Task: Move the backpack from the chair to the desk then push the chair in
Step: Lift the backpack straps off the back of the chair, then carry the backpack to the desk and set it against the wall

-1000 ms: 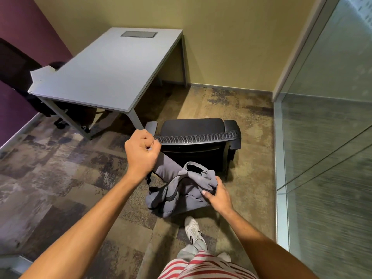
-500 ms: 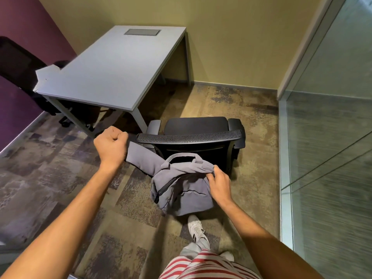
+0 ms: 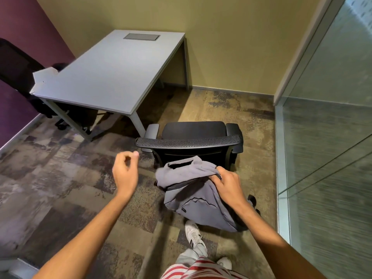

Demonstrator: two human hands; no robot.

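A pale grey rectangular desk [image 3: 112,73] stands against the yellow wall. A black mesh-backed office chair [image 3: 191,140] sits near its corner, pulled out. Behind the chair back hangs a soft grey fabric backpack [image 3: 197,200], off the seat, gripped at its top by the right hand [image 3: 226,184]. The left hand [image 3: 124,174] is loose and empty, fingers curled.

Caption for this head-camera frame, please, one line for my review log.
Right hand grips the grey backpack behind the black chair; left hand hangs free and empty, desk ahead.
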